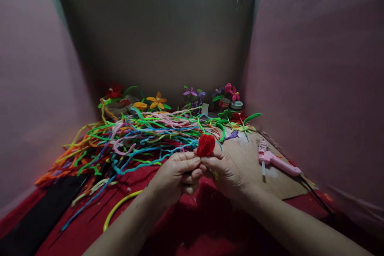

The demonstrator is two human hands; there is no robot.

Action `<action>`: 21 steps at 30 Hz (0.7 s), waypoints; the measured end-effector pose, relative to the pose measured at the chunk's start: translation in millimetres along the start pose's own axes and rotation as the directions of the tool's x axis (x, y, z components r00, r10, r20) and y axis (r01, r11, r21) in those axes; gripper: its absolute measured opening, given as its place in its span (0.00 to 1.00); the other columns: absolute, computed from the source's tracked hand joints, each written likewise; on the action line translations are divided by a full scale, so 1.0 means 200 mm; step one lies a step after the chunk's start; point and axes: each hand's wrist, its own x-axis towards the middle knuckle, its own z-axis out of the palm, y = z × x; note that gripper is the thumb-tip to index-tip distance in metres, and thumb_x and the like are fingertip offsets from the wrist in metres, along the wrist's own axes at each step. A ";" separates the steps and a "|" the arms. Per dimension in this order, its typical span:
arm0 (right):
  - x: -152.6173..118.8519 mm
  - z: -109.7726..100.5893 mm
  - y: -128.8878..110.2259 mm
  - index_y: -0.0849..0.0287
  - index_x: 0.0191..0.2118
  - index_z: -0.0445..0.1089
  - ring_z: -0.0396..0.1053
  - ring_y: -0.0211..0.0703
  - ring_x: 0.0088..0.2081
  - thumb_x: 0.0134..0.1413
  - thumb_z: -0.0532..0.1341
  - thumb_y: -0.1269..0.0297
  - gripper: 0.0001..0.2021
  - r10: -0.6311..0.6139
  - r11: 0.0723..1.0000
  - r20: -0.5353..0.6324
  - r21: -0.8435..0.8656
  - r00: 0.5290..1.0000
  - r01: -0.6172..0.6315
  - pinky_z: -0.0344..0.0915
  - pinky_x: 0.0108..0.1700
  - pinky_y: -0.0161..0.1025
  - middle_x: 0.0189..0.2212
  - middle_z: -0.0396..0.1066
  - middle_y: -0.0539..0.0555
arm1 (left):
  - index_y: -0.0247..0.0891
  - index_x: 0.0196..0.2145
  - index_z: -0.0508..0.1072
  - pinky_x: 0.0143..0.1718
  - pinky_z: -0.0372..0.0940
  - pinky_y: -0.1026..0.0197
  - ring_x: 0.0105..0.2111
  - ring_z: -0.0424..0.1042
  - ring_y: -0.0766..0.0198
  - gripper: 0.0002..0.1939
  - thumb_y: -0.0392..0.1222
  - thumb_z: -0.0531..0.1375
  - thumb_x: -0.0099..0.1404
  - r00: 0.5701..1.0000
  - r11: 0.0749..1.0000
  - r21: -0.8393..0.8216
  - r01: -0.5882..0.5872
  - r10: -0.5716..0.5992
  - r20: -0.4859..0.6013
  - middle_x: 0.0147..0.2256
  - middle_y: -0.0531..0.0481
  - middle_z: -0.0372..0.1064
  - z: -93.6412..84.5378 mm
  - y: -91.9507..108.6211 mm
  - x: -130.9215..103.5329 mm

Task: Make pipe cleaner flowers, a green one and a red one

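Just above the red cloth, my two hands meet around a red pipe-cleaner flower head [206, 145], rounded like a bud. My left hand [182, 171] pinches near its lower left side with thumb and forefinger, the other fingers curled in. From the right, my right hand [223, 170] grips its base, thumb and fingers pressed together. The base of the flower head is hidden behind the fingertips. A heap of many-coloured pipe cleaners [159, 128] lies right beyond my hands.
A pink glue gun [277, 161] rests on a cardboard sheet [240, 158] at the right, its cord trailing forward. Finished pipe-cleaner flowers, such as an orange one [156, 100], stand at the back. Left lie a black flat object [45, 212] and a yellow loop [118, 207]. Pink walls flank both sides.
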 end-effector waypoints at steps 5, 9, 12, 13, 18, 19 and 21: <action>-0.01 0.04 0.00 0.63 0.26 0.73 0.63 0.32 0.21 0.34 0.68 0.69 0.08 -0.012 0.999 -0.019 0.034 1.000 0.013 0.60 0.29 0.32 0.20 0.69 0.48 | 0.32 0.25 0.67 0.12 0.43 0.72 0.13 0.39 0.79 0.10 0.41 0.58 0.59 0.997 1.000 -0.018 0.020 -0.019 0.080 0.15 0.60 0.50 -0.03 -0.01 0.01; -0.01 0.06 0.01 0.63 0.22 0.70 0.62 0.31 0.20 0.33 0.68 0.70 0.06 -0.054 0.994 -0.071 0.089 0.996 0.060 0.59 0.26 0.31 0.16 0.66 0.46 | 0.31 0.25 0.68 0.12 0.44 0.72 0.13 0.39 0.78 0.10 0.41 0.56 0.61 0.991 0.997 -0.051 0.052 -0.045 0.124 0.15 0.60 0.50 -0.04 -0.01 0.03; 0.00 0.05 0.02 0.63 0.20 0.69 0.60 0.30 0.19 0.32 0.68 0.69 0.07 -0.042 0.988 -0.124 0.141 0.991 0.060 0.58 0.25 0.30 0.15 0.65 0.46 | 0.31 0.24 0.67 0.13 0.45 0.72 0.14 0.41 0.78 0.07 0.36 0.57 0.59 0.993 0.994 -0.074 0.074 -0.067 0.099 0.17 0.59 0.51 -0.02 0.01 0.02; 0.00 0.05 0.03 0.63 0.20 0.69 0.60 0.31 0.19 0.32 0.68 0.68 0.07 -0.036 0.988 -0.131 0.145 0.991 0.055 0.58 0.26 0.30 0.16 0.65 0.46 | 0.31 0.24 0.66 0.14 0.45 0.73 0.15 0.42 0.78 0.07 0.35 0.57 0.58 0.995 0.995 -0.072 0.070 -0.064 0.082 0.17 0.59 0.51 -0.01 0.01 0.01; 0.01 0.03 0.04 0.63 0.21 0.70 0.58 0.30 0.19 0.32 0.68 0.65 0.08 -0.058 0.993 -0.128 0.090 0.990 0.070 0.55 0.25 0.31 0.16 0.64 0.46 | 0.33 0.26 0.65 0.15 0.47 0.72 0.15 0.44 0.78 0.08 0.39 0.56 0.61 0.999 0.999 0.029 -0.019 0.018 0.031 0.18 0.59 0.50 0.02 0.01 -0.01; 0.01 0.03 0.04 0.63 0.21 0.70 0.57 0.30 0.18 0.32 0.68 0.65 0.08 -0.060 0.995 -0.127 0.072 0.990 0.070 0.55 0.24 0.31 0.15 0.64 0.46 | 0.33 0.25 0.65 0.15 0.47 0.71 0.14 0.44 0.78 0.09 0.40 0.56 0.61 0.999 0.998 0.049 -0.029 0.028 0.029 0.18 0.59 0.51 0.02 0.01 -0.01; 0.01 0.02 0.05 0.63 0.21 0.70 0.57 0.30 0.18 0.34 0.67 0.65 0.08 -0.059 0.997 -0.113 0.040 0.992 0.064 0.55 0.25 0.32 0.16 0.64 0.46 | 0.33 0.25 0.66 0.14 0.46 0.72 0.14 0.43 0.79 0.11 0.42 0.56 0.62 0.999 0.997 0.072 -0.036 0.034 0.027 0.18 0.59 0.52 0.01 0.01 0.00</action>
